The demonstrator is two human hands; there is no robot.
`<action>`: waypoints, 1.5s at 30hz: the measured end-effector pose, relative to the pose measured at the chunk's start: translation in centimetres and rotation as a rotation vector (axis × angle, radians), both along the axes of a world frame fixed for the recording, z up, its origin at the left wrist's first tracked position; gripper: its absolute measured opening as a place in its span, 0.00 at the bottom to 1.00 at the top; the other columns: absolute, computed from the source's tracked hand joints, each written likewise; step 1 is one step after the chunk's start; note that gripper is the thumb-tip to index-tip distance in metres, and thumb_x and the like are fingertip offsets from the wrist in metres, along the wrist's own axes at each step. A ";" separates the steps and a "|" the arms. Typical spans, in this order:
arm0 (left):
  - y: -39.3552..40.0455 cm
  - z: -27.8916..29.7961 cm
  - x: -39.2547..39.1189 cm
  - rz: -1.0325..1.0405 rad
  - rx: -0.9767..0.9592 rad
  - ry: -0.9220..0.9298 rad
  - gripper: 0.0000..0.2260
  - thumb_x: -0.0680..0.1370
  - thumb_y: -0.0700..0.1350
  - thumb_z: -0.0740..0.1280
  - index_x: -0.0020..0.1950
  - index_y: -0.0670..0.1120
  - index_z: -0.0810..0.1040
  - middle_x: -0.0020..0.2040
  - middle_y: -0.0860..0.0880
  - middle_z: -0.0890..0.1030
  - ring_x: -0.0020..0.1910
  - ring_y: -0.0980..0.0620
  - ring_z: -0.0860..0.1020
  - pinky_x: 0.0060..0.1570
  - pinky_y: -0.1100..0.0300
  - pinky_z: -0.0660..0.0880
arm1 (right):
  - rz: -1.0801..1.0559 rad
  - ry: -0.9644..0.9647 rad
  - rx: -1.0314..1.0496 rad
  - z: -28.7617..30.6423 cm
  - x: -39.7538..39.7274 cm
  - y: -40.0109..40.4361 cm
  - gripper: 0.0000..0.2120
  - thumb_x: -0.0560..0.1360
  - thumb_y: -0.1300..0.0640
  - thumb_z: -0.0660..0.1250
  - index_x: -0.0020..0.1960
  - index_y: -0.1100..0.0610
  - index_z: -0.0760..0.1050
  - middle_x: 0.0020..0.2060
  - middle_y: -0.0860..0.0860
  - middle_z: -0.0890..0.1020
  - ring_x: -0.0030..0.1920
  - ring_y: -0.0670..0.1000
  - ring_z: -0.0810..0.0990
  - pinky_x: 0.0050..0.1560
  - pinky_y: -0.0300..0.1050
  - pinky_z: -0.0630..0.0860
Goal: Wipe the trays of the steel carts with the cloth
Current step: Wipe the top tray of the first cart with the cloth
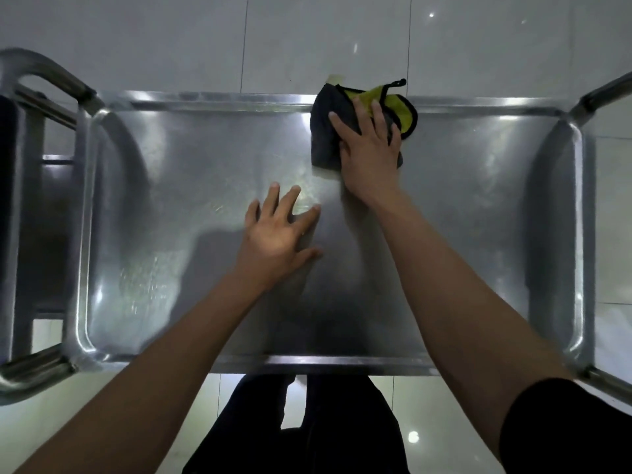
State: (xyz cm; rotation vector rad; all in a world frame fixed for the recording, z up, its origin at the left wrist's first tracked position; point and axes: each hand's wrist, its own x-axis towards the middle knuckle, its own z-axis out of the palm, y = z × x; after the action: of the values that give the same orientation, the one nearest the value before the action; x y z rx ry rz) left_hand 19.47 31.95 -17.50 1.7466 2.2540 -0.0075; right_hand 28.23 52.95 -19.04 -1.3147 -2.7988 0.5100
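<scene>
In the head view, a grey and yellow cloth (359, 123) is pressed flat by the right hand (367, 150) against the far rim of the steel cart's top tray (154, 200), fingers straight, nothing clenched. The left hand (278, 232) is laid on the tray's middle with fingers spread, released, grasping nothing. White floor tiles (154, 39) are seen beyond.
</scene>
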 end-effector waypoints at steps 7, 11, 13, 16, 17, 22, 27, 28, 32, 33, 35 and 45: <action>-1.0 0.6 -2.2 -0.001 -0.050 -0.206 0.32 0.76 0.56 0.72 0.78 0.51 0.67 0.81 0.48 0.60 0.80 0.41 0.53 0.74 0.39 0.60 | -0.012 0.011 0.009 0.2 5.0 -7.8 0.26 0.81 0.54 0.59 0.78 0.40 0.60 0.81 0.51 0.55 0.80 0.57 0.48 0.76 0.65 0.49; -1.0 0.5 -2.1 -0.048 -0.086 -0.161 0.31 0.78 0.56 0.70 0.79 0.50 0.64 0.81 0.46 0.57 0.80 0.39 0.52 0.75 0.40 0.58 | -0.047 0.005 0.008 0.2 9.5 -15.6 0.27 0.80 0.54 0.61 0.78 0.41 0.61 0.80 0.52 0.56 0.80 0.58 0.49 0.76 0.65 0.51; -1.0 0.6 -1.9 -0.060 -0.082 -0.104 0.30 0.78 0.57 0.69 0.78 0.51 0.65 0.80 0.46 0.59 0.78 0.39 0.54 0.72 0.41 0.63 | -0.057 0.003 0.011 0.2 11.8 -19.9 0.27 0.80 0.54 0.61 0.77 0.41 0.62 0.80 0.52 0.56 0.80 0.57 0.49 0.75 0.65 0.53; -0.8 1.1 -1.2 -0.036 -0.133 -0.023 0.26 0.79 0.57 0.67 0.74 0.51 0.66 0.76 0.46 0.59 0.77 0.39 0.54 0.67 0.39 0.67 | -0.061 0.004 0.035 0.3 15.0 -25.7 0.26 0.80 0.54 0.60 0.77 0.43 0.63 0.80 0.52 0.57 0.80 0.58 0.50 0.74 0.68 0.55; -1.0 1.2 -1.0 -0.016 -0.161 -0.016 0.25 0.79 0.57 0.67 0.74 0.52 0.65 0.77 0.47 0.58 0.78 0.39 0.52 0.67 0.36 0.67 | -0.054 0.002 0.033 0.3 15.8 -27.2 0.26 0.80 0.54 0.60 0.77 0.43 0.63 0.80 0.53 0.57 0.80 0.59 0.50 0.73 0.69 0.56; -3.0 1.1 -3.1 0.072 -0.145 -0.056 0.28 0.75 0.61 0.69 0.72 0.54 0.65 0.77 0.45 0.59 0.77 0.35 0.53 0.65 0.30 0.65 | -0.107 0.014 -0.020 0.4 17.5 -31.7 0.27 0.79 0.58 0.64 0.75 0.43 0.66 0.80 0.51 0.57 0.81 0.57 0.46 0.73 0.69 0.57; -4.3 0.6 -5.1 0.035 -0.088 -0.011 0.31 0.74 0.67 0.67 0.71 0.54 0.65 0.76 0.48 0.61 0.75 0.39 0.58 0.62 0.34 0.68 | -0.108 0.017 -0.040 0.4 17.1 -31.7 0.25 0.80 0.57 0.61 0.74 0.41 0.67 0.80 0.50 0.58 0.81 0.57 0.46 0.74 0.68 0.55; -4.3 0.5 -5.3 0.026 -0.084 -0.004 0.31 0.74 0.68 0.66 0.71 0.54 0.65 0.76 0.48 0.61 0.75 0.40 0.58 0.61 0.35 0.68 | -0.111 0.023 -0.039 0.4 16.7 -31.3 0.25 0.80 0.58 0.61 0.74 0.41 0.68 0.79 0.50 0.59 0.81 0.57 0.47 0.74 0.68 0.55; -4.5 0.3 -5.7 0.046 -0.045 -0.022 0.29 0.75 0.65 0.66 0.70 0.51 0.69 0.75 0.50 0.65 0.74 0.44 0.61 0.61 0.38 0.67 | -0.089 0.012 0.023 0.3 14.1 -28.9 0.26 0.79 0.57 0.65 0.74 0.42 0.68 0.79 0.51 0.60 0.80 0.58 0.50 0.74 0.68 0.55; -4.7 0.3 -5.8 0.048 -0.008 -0.034 0.26 0.76 0.62 0.66 0.69 0.49 0.71 0.75 0.50 0.66 0.73 0.44 0.62 0.60 0.39 0.66 | -0.077 -0.001 0.044 0.3 13.2 -28.0 0.26 0.79 0.56 0.65 0.75 0.42 0.67 0.79 0.51 0.60 0.80 0.58 0.51 0.74 0.68 0.56; -4.9 0.3 -6.3 0.035 0.065 -0.042 0.19 0.78 0.55 0.66 0.66 0.48 0.75 0.73 0.50 0.70 0.70 0.43 0.67 0.58 0.42 0.67 | -0.064 -0.002 0.055 0.0 11.1 -25.5 0.26 0.79 0.54 0.63 0.75 0.41 0.66 0.79 0.52 0.60 0.80 0.58 0.52 0.75 0.68 0.55; -4.2 1.4 -8.5 0.155 -0.030 -0.158 0.20 0.77 0.55 0.70 0.70 0.59 0.77 0.79 0.44 0.62 0.79 0.39 0.55 0.72 0.40 0.56 | 0.015 0.036 0.014 -1.1 -0.6 -10.4 0.24 0.81 0.53 0.59 0.75 0.39 0.64 0.79 0.52 0.59 0.80 0.58 0.50 0.75 0.68 0.50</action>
State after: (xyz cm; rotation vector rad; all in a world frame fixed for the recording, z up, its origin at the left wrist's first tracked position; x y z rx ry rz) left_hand 10.99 27.73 -16.09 1.4975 2.2537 0.1242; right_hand 27.63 42.59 -20.11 -1.2705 -2.7797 0.5090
